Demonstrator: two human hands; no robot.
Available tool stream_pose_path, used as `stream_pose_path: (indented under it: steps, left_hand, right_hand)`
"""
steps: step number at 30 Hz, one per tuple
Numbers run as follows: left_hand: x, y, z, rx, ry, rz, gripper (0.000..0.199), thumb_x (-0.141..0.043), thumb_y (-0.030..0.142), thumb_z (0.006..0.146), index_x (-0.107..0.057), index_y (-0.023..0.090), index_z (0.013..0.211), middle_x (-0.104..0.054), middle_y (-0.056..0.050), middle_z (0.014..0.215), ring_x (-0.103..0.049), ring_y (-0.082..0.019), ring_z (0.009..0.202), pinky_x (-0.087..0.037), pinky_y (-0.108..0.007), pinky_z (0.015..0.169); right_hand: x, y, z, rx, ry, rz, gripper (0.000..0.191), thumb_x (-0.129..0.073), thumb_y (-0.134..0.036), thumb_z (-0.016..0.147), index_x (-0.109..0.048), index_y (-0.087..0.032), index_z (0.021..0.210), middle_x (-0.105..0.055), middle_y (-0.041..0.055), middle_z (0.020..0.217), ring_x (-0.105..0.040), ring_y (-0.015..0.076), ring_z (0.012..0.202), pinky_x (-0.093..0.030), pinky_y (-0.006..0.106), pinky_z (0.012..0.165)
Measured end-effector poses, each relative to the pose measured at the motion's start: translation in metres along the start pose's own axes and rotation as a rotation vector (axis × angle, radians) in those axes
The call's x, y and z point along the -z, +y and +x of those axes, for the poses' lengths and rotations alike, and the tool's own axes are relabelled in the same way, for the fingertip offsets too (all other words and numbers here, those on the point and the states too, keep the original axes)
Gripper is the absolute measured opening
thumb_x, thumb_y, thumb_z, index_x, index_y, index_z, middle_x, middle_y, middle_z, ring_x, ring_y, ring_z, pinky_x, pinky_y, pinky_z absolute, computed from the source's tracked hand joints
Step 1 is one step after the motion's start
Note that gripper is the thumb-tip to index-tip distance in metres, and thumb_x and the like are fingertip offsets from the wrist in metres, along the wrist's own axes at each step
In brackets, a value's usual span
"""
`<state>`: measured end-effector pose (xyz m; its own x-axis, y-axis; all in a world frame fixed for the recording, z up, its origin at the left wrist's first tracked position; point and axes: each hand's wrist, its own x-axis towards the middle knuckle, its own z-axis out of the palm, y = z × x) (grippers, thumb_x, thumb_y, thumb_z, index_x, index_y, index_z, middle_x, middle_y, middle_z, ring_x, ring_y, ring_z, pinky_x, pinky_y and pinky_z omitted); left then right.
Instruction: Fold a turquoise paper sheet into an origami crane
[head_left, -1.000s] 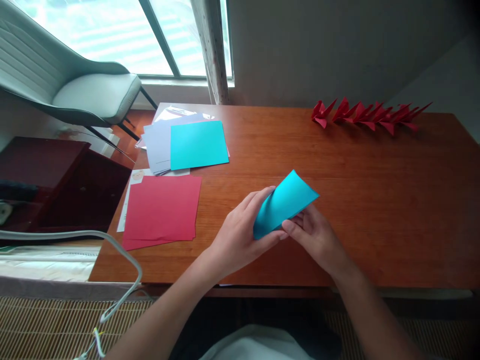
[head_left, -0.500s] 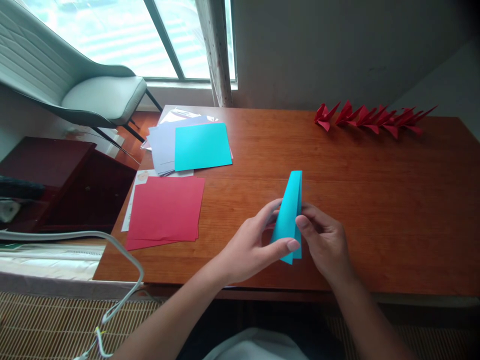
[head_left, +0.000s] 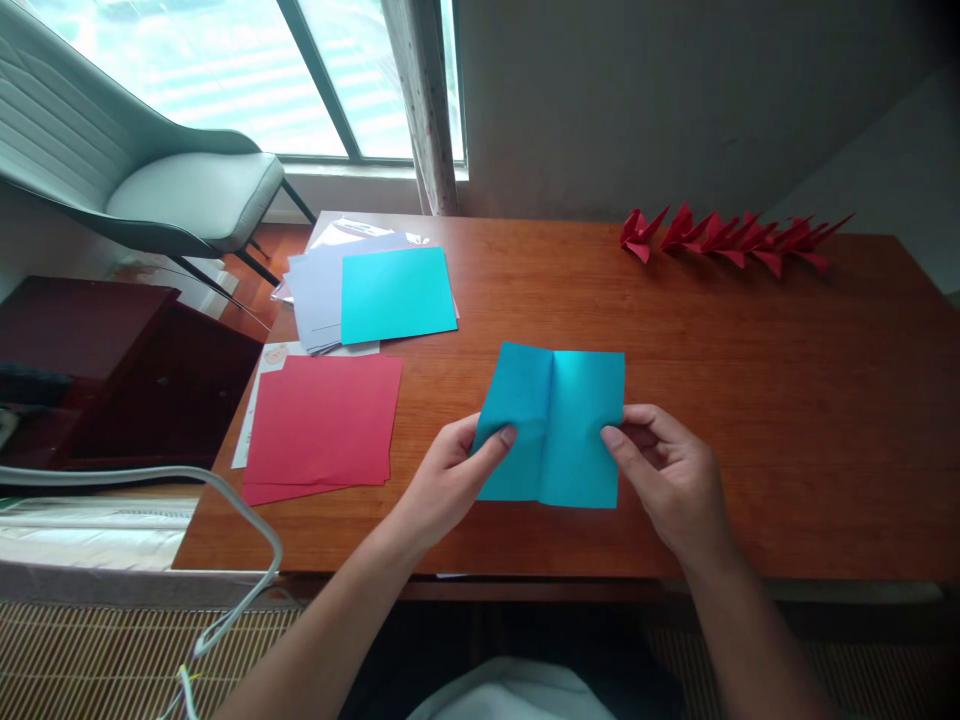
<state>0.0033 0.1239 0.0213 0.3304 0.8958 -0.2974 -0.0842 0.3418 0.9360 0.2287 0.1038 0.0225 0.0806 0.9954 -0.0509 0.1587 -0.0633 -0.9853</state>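
A turquoise sheet of paper [head_left: 581, 430] is spread between my two hands, with a crease running down its middle. My left hand [head_left: 457, 475] pinches its left edge, thumb lying on top of the paper and fingers behind. At the right edge, my right hand [head_left: 671, 475] grips the sheet between thumb and fingers. The left half tilts up a little and looks darker than the right half. The fingers behind the sheet are partly hidden.
Red sheets [head_left: 322, 420] lie on the wooden table [head_left: 750, 400] at left. Behind them, another turquoise sheet [head_left: 397, 295] rests on pale papers [head_left: 315, 290]. Several folded red paper cranes [head_left: 742, 240] line the back right. A white cable [head_left: 247, 500] loops past the table's left front corner.
The turquoise paper was folded in half and standing narrow between my hands; now it is opened out. My left hand has moved left and my right hand slightly right.
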Motion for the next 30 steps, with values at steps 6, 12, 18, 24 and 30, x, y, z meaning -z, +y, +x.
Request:
stream_pose_path:
  steps: [6, 12, 18, 24, 30]
  left_hand:
    - [0.007, -0.004, -0.001, -0.03, 0.097, -0.032, 0.025, -0.071, 0.039, 0.09, -0.074, 0.017, 0.101, -0.07, -0.005, 0.09, -0.06, -0.018, 0.081, -0.05, -0.029, 0.074]
    - [0.011, -0.003, -0.001, -0.051, 0.104, -0.049, 0.024, -0.071, 0.034, 0.088, -0.078, 0.02, 0.106, -0.077, -0.007, 0.1, -0.067, -0.021, 0.088, -0.053, -0.029, 0.076]
    - [0.015, 0.008, -0.005, -0.114, 0.054, 0.013, 0.015, -0.068, 0.024, 0.085, -0.081, 0.021, 0.091, -0.078, -0.005, 0.094, -0.068, -0.018, 0.081, -0.05, -0.023, 0.066]
    - [0.013, 0.012, -0.008, -0.189, -0.15, 0.309, 0.023, -0.056, 0.018, 0.093, -0.078, 0.019, 0.099, -0.078, -0.003, 0.092, -0.068, -0.015, 0.078, -0.049, -0.022, 0.066]
    - [0.021, 0.015, -0.009, -0.229, -0.14, 0.33, 0.036, -0.04, 0.023, 0.101, -0.064, 0.021, 0.128, -0.075, -0.007, 0.119, -0.069, -0.022, 0.111, -0.052, -0.031, 0.092]
  right_hand:
    - [0.007, 0.007, 0.0, 0.022, 0.051, -0.076, 0.013, -0.075, -0.033, 0.088, -0.073, -0.025, 0.098, -0.075, 0.0008, 0.086, -0.07, 0.0166, 0.076, -0.061, 0.028, 0.069]
    - [0.008, 0.011, -0.002, 0.038, 0.031, -0.052, 0.011, -0.073, -0.029, 0.089, -0.076, -0.028, 0.099, -0.075, 0.0005, 0.085, -0.07, 0.0177, 0.077, -0.059, 0.029, 0.068]
    - [0.02, 0.01, 0.003, 0.08, -0.15, 0.12, 0.021, -0.06, -0.02, 0.094, -0.074, -0.027, 0.08, -0.073, 0.001, 0.116, -0.067, 0.0219, 0.112, -0.054, 0.035, 0.095]
    - [0.013, -0.011, 0.011, 0.033, -0.413, -0.252, 0.018, -0.065, -0.034, 0.094, -0.074, -0.026, 0.108, -0.076, 0.003, 0.109, -0.07, 0.0212, 0.101, -0.054, 0.032, 0.089]
    - [-0.001, -0.017, 0.017, 0.085, -0.49, -0.407, 0.014, -0.062, -0.027, 0.094, -0.072, -0.023, 0.086, -0.074, -0.0008, 0.082, -0.066, 0.0158, 0.074, -0.048, 0.027, 0.066]
